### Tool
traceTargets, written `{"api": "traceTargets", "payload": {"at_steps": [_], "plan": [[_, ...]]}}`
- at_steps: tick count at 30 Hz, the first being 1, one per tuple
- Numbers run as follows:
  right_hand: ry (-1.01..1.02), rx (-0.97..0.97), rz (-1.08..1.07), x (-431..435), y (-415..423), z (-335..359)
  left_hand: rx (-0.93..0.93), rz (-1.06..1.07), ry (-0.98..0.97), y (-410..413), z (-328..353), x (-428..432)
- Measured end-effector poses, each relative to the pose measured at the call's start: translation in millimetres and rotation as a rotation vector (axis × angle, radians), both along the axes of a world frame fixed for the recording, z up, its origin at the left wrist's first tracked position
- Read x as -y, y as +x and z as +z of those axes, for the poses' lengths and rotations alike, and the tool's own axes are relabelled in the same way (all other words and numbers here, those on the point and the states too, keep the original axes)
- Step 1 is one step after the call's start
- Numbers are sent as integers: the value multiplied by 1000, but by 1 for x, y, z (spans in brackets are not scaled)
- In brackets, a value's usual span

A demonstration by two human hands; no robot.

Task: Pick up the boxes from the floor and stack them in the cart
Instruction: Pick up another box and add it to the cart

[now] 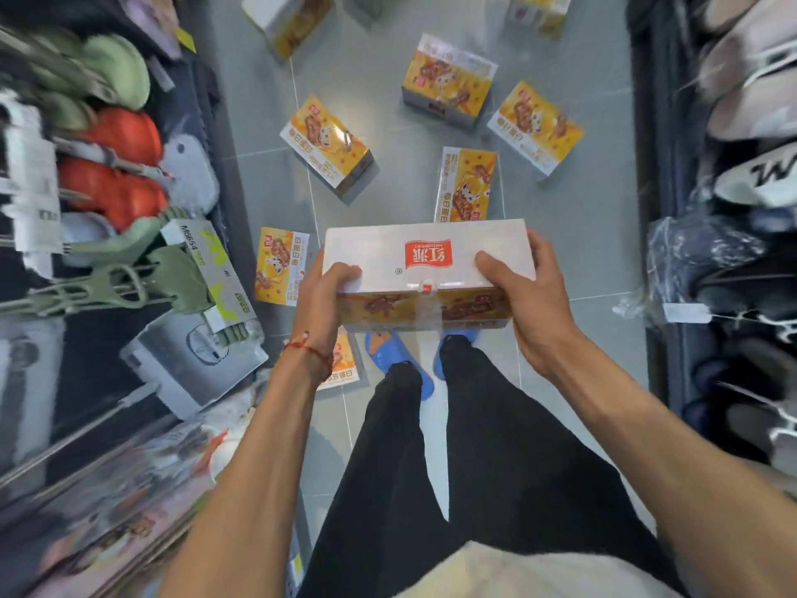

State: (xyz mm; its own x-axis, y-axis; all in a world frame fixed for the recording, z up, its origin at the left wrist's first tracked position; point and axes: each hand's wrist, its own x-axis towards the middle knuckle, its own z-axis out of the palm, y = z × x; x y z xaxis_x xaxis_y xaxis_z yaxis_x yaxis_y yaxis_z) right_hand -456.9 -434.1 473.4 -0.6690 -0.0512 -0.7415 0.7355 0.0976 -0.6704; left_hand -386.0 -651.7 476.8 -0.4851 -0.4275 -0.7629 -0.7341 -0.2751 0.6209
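Note:
I hold one white and yellow box with a red logo on its top, lifted above my feet. My left hand grips its left end, and my right hand grips its right end. Several more yellow boxes lie scattered on the grey tiled floor: one just behind the held box, one to the left, one further ahead on the left, two ahead on the right. Another box lies partly hidden under my left wrist. No cart is in view.
The aisle is narrow. Racks of sandals and packaged goods line the left side, and shoes fill the shelves on the right. My legs and blue slippers stand on the floor below the held box.

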Motion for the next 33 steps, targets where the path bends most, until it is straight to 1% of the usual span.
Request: {"api": "traceTargets", "payload": {"at_steps": [5,9,15,18,21,25,28,33], "plan": [[-41,-94,-1,-21,18,55,-46,3,30,-1,65,-19],[-67,-134,-87,-28,37,86,-79,-67,16,8,100,-29],[-52,-210,-227,-32,81,112,-159,-284,-13,27,124,-29],[-17,-248,-358,-31,109,122,-199,-418,5,34,128,-31],[-26,-268,-513,-30,142,131,-213,-524,18,39,132,-36],[-15,-282,-661,-33,188,139,-246,-664,7,49,134,-46],[24,-302,-775,-41,220,143,-257,-746,7,56,137,-67],[95,-318,-997,-67,286,153,-271,-964,47,77,146,-118]]}}
